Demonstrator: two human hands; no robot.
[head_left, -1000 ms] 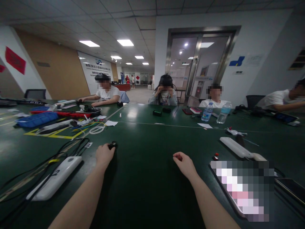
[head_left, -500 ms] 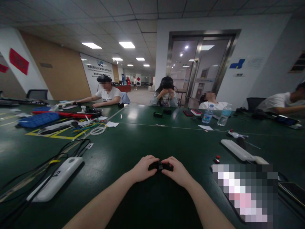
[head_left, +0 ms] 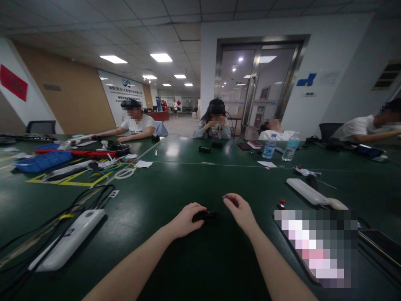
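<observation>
Near the middle of the dark green table (head_left: 175,184), my left hand (head_left: 186,220) is closed around one end of a small black object (head_left: 209,215). Its other end sticks out to the right of my fingers; its kind is too dark to make out. My right hand (head_left: 240,211) is apart from that object, a little to the right and farther forward. The thumb and forefinger of this hand are pinched together, with a tiny dark spot at their tips that I cannot make out.
A white power strip (head_left: 70,238) with black cables lies left. Another white strip (head_left: 305,191) and a blurred-out flat device (head_left: 310,246) lie right. Farther back are a blue tray (head_left: 44,161), water bottles (head_left: 269,146), a small black box (head_left: 204,149) and several seated people.
My right hand has let go of the black object and moved up and to the right, away from it. My left hand still holds the object. The view has shifted slightly.
</observation>
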